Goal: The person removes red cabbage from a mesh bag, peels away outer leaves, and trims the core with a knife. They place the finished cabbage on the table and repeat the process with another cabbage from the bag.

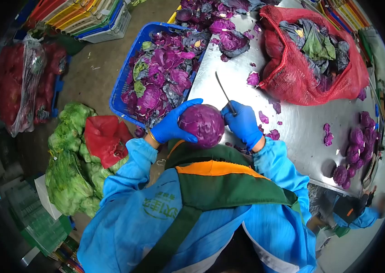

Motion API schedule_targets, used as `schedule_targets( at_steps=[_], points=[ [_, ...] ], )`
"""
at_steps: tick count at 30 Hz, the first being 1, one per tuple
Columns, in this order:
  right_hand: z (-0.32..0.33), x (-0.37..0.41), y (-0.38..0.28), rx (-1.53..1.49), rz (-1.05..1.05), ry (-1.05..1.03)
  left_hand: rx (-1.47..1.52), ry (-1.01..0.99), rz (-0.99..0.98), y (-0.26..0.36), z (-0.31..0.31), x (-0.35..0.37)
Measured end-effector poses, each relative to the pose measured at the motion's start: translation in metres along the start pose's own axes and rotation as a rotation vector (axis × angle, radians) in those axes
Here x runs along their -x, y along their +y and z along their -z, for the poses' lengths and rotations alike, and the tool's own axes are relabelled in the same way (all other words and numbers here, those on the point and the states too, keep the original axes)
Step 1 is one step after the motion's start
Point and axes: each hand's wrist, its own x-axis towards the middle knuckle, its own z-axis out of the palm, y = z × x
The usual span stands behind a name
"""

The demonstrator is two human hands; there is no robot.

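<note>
My left hand (173,123), in a blue glove, is wrapped round the left side of a red cabbage (205,126), holding it over the table's near edge. The cabbage is round, purple and smooth. Just to its right, my right hand (243,124), also gloved in blue, is closed on the handle of a knife (223,89) whose thin blade points up and away. The blade is apart from the cabbage. Left of the table stands a blue crate (118,94) heaped with purple outer leaves and trimmings.
A red mesh sack (275,82) of cabbages lies on the metal table (301,136). Several bare cabbages (355,145) line its right edge, with leaf scraps around. Bagged green vegetables (72,168) and stacked crates (106,28) stand left; another person (356,211) is at lower right.
</note>
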Motion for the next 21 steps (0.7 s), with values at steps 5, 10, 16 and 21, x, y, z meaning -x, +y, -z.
schedule_targets(
  at_steps=[5,10,16,21],
  points=[
    [0.015,0.023,-0.016,-0.440,-0.014,-0.060,0.139,0.012,0.037,-0.006,-0.002,0.007],
    [0.022,0.030,-0.048,0.126,-0.010,-0.158,0.120,-0.012,0.049,-0.012,-0.005,0.006],
    [0.017,0.029,-0.045,0.109,0.038,-0.184,0.122,0.032,0.090,-0.015,-0.007,0.009],
    [-0.015,0.037,-0.027,0.401,0.231,0.187,0.102,0.053,0.131,-0.014,-0.013,0.007]
  ],
)
